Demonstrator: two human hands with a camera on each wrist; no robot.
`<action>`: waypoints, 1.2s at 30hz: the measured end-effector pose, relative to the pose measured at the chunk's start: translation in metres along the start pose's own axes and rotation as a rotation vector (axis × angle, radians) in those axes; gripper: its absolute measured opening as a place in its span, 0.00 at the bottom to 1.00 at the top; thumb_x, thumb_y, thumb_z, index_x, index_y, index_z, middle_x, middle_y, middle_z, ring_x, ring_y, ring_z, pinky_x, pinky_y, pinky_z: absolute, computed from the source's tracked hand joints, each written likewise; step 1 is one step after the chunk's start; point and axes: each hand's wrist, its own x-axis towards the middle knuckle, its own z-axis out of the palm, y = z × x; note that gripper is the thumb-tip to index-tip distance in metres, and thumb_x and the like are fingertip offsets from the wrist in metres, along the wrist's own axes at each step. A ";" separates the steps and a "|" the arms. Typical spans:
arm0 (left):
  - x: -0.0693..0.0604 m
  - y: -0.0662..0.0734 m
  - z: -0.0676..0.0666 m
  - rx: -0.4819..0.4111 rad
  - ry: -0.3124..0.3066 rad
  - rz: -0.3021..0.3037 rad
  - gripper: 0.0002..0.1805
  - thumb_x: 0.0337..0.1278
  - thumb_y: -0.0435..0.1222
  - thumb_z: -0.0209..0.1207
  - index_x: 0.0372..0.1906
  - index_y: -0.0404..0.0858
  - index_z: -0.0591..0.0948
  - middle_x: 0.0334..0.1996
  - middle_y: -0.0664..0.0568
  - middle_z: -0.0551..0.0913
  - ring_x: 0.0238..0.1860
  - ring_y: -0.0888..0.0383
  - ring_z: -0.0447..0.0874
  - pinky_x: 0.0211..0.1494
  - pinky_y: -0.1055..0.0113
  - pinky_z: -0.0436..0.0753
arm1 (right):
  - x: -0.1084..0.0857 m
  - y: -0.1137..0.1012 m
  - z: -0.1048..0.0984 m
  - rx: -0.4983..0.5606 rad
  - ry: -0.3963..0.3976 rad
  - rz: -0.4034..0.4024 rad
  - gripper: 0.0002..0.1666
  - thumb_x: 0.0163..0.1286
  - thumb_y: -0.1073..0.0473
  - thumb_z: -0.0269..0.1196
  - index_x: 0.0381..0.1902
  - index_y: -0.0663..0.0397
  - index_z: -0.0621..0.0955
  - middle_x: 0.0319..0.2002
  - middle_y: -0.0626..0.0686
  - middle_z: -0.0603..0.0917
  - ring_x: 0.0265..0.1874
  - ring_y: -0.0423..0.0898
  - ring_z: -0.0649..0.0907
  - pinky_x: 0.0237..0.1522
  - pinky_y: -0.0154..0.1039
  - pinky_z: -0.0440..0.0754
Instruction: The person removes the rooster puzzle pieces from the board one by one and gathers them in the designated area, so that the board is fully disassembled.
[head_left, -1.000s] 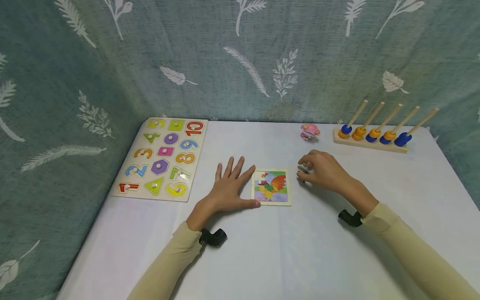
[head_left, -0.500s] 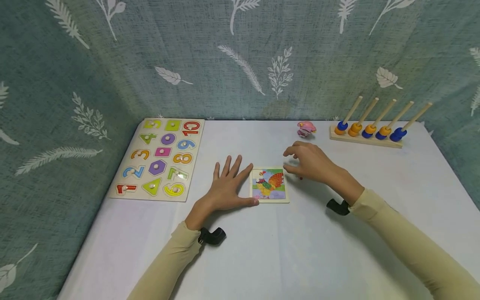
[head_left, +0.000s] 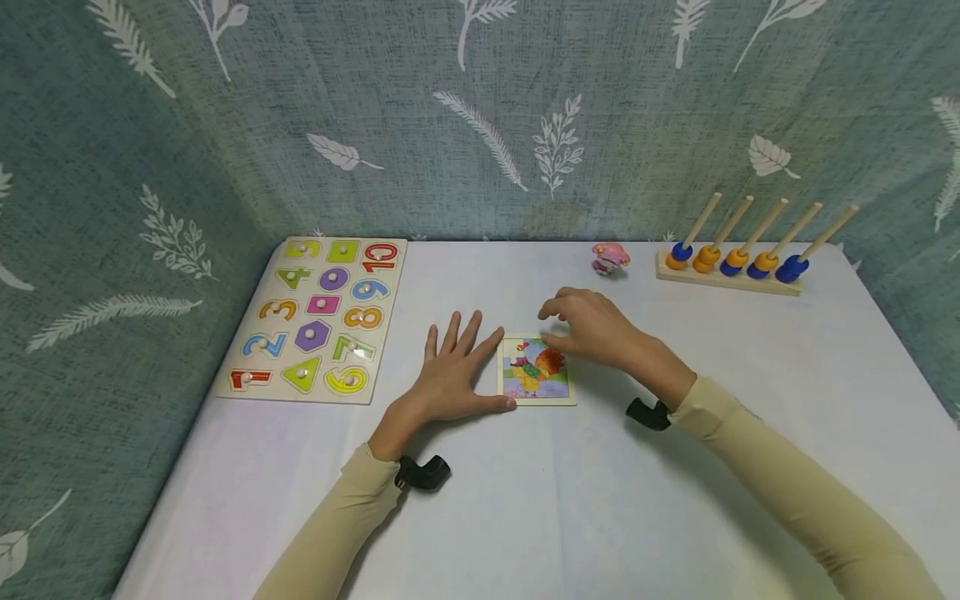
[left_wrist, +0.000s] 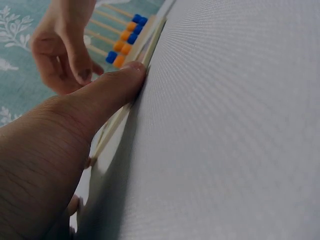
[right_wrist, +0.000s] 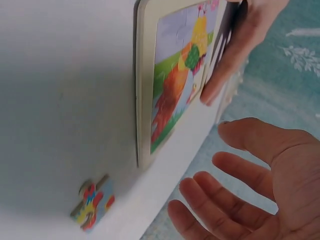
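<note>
a picture puzzle of a bird lies near the middle of the white table. the left hand, fingers spread, is at its left side, thumb at the near corner, forefinger at the far one. the right hand, fingers bent, is over its far right corner. a number board lies in the table's far left corner, a pink toy sits by the far edge, and a bead rack stands near the far right corner.

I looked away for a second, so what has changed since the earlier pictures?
The right hand moved off the loose piece and leftward, over the far right corner of the puzzle; it holds nothing. The left hand stayed at the puzzle's left edge; number board, pink toy and bead stand stayed put.
</note>
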 end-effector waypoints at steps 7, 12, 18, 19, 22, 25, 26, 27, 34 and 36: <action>-0.001 -0.001 0.000 -0.007 0.001 0.005 0.60 0.46 0.71 0.63 0.81 0.52 0.53 0.80 0.44 0.39 0.78 0.39 0.26 0.72 0.36 0.29 | 0.006 -0.008 0.012 -0.035 -0.051 -0.005 0.19 0.63 0.57 0.72 0.50 0.57 0.87 0.45 0.56 0.84 0.42 0.52 0.82 0.47 0.51 0.80; -0.002 -0.001 0.000 -0.009 -0.004 0.006 0.60 0.46 0.71 0.62 0.81 0.52 0.52 0.81 0.44 0.38 0.78 0.40 0.26 0.72 0.36 0.29 | 0.007 -0.015 0.018 -0.046 -0.058 -0.044 0.17 0.63 0.58 0.71 0.49 0.56 0.87 0.42 0.54 0.83 0.35 0.48 0.80 0.40 0.47 0.80; -0.002 0.000 0.000 -0.004 0.000 0.009 0.59 0.47 0.71 0.62 0.81 0.52 0.52 0.81 0.43 0.38 0.78 0.39 0.26 0.72 0.36 0.29 | 0.009 -0.019 0.026 -0.069 -0.083 -0.080 0.12 0.63 0.59 0.71 0.44 0.53 0.88 0.37 0.52 0.82 0.29 0.45 0.76 0.33 0.43 0.77; -0.002 0.000 0.000 -0.003 0.002 0.009 0.59 0.46 0.71 0.62 0.81 0.52 0.53 0.80 0.43 0.38 0.78 0.39 0.26 0.72 0.36 0.29 | 0.009 -0.020 0.028 -0.076 -0.084 -0.080 0.12 0.63 0.58 0.71 0.44 0.53 0.88 0.37 0.52 0.81 0.29 0.45 0.75 0.33 0.42 0.76; -0.002 0.000 0.000 -0.001 0.005 0.007 0.59 0.46 0.71 0.62 0.81 0.52 0.53 0.80 0.43 0.39 0.78 0.39 0.26 0.72 0.36 0.29 | 0.011 -0.020 0.031 -0.091 -0.083 -0.080 0.13 0.63 0.57 0.72 0.45 0.53 0.88 0.36 0.53 0.81 0.28 0.45 0.75 0.30 0.40 0.75; -0.002 0.001 0.000 -0.001 0.005 0.003 0.59 0.46 0.71 0.62 0.81 0.52 0.53 0.80 0.43 0.39 0.78 0.39 0.27 0.72 0.36 0.30 | 0.012 -0.020 0.033 -0.098 -0.086 -0.070 0.14 0.62 0.57 0.72 0.46 0.53 0.88 0.37 0.53 0.80 0.28 0.46 0.74 0.29 0.40 0.74; -0.002 0.001 0.000 0.000 0.004 0.001 0.59 0.46 0.71 0.62 0.81 0.52 0.53 0.80 0.43 0.39 0.78 0.39 0.27 0.72 0.36 0.30 | 0.012 -0.020 0.033 -0.100 -0.088 -0.067 0.14 0.62 0.56 0.72 0.46 0.52 0.88 0.37 0.53 0.80 0.28 0.46 0.74 0.29 0.40 0.74; -0.002 0.001 0.000 0.005 0.002 -0.001 0.59 0.46 0.72 0.62 0.81 0.52 0.53 0.80 0.44 0.39 0.78 0.39 0.27 0.72 0.36 0.30 | 0.012 -0.020 0.033 -0.103 -0.090 -0.064 0.14 0.62 0.56 0.72 0.46 0.52 0.88 0.37 0.53 0.80 0.28 0.46 0.74 0.29 0.40 0.74; -0.002 0.000 0.001 0.009 0.008 0.004 0.59 0.46 0.72 0.61 0.81 0.52 0.53 0.80 0.44 0.39 0.78 0.39 0.27 0.72 0.36 0.29 | 0.010 -0.021 0.034 -0.118 -0.074 -0.057 0.12 0.61 0.57 0.72 0.43 0.52 0.89 0.38 0.53 0.81 0.30 0.47 0.75 0.31 0.41 0.75; -0.002 0.000 0.001 0.008 0.014 0.007 0.59 0.46 0.72 0.61 0.81 0.51 0.54 0.80 0.43 0.39 0.78 0.39 0.27 0.72 0.36 0.30 | 0.010 -0.021 0.034 -0.114 -0.067 -0.056 0.11 0.61 0.57 0.73 0.42 0.52 0.89 0.37 0.53 0.81 0.30 0.47 0.76 0.30 0.41 0.76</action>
